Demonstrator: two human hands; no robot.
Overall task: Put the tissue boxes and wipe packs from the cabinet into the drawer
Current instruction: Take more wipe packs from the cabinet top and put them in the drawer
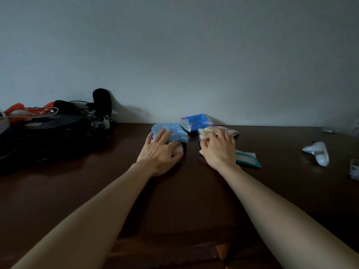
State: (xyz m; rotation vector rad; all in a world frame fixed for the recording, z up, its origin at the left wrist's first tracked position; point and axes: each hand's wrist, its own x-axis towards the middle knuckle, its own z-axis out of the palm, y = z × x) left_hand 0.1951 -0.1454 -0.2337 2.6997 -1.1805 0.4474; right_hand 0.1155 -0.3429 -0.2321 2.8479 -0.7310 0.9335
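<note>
1. a dark wooden surface [77, 191] runs up to a plain pale wall [174, 45].
2. at the far left lies a black bag [38, 136], with black cables [81, 108] and orange straps [17, 109] heaped on it.
3. a black microphone [102, 100] stands behind them.
4. a crumpled white wrapper [318, 152] lies at the right.

The scene is dim and bluish, with the grey wall [194, 55] evenly lit and darker toward the corners. The dark desk [58, 191] carries faint sheen near the black bag [38, 136], whose detail is lost in shadow. Wide-angle bending stretches the forearms and blurs the right edge.
</note>
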